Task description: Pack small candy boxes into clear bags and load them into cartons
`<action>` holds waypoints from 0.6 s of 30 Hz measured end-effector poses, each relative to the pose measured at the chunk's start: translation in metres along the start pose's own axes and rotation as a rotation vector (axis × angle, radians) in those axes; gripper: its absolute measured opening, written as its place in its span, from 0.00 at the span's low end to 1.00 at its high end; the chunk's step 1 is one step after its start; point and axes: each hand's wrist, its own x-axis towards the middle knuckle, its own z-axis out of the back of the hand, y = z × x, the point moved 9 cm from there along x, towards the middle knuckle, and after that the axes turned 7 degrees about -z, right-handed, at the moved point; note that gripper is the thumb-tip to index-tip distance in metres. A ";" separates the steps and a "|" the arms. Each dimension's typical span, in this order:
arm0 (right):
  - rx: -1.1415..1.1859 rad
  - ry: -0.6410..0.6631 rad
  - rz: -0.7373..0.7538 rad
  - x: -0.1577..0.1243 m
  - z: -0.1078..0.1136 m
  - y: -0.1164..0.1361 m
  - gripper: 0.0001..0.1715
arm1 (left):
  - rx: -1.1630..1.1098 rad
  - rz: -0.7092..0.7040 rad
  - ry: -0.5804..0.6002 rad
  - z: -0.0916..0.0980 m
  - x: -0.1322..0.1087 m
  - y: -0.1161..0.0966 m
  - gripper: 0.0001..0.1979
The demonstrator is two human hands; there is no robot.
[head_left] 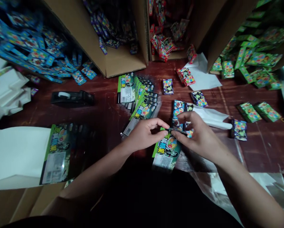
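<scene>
A green and black printed pouch [167, 147] hangs at the table's near edge, its top edge between my two hands. My left hand [148, 133] pinches the upper left of the pouch between thumb and fingers. On the pouch's upper right, my right hand [194, 134] grips with the thumb, fingers curled above. Just beyond the right fingers, several small candy boxes stand together, among them a blue box [179, 107]; my hand partly hides them. A fanned pile of similar pouches [142, 107] lies past my left hand.
Cardboard cartons of blue boxes [39, 50], purple boxes [104, 25], red boxes [163, 44] and green boxes [258, 60] line the back. A black tape dispenser [72, 97] lies left. More pouches [57, 152] sit lower left. Loose boxes and white paper [203, 74] lie right.
</scene>
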 end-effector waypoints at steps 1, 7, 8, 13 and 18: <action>-0.018 -0.032 0.023 -0.002 0.001 0.002 0.18 | 0.006 -0.004 -0.006 0.000 -0.002 -0.001 0.09; -0.068 0.104 0.186 -0.015 -0.021 0.003 0.15 | 0.098 -0.048 -0.051 0.009 -0.028 -0.016 0.13; -0.037 0.139 0.205 -0.010 -0.027 0.002 0.18 | 0.147 -0.064 -0.090 0.018 -0.038 -0.023 0.14; 0.219 0.110 0.186 0.066 -0.060 0.064 0.16 | 0.606 -0.103 -0.563 0.096 -0.142 -0.095 0.30; 0.364 0.275 0.340 0.119 -0.169 0.226 0.16 | 1.099 0.251 -0.890 0.160 -0.255 -0.124 0.35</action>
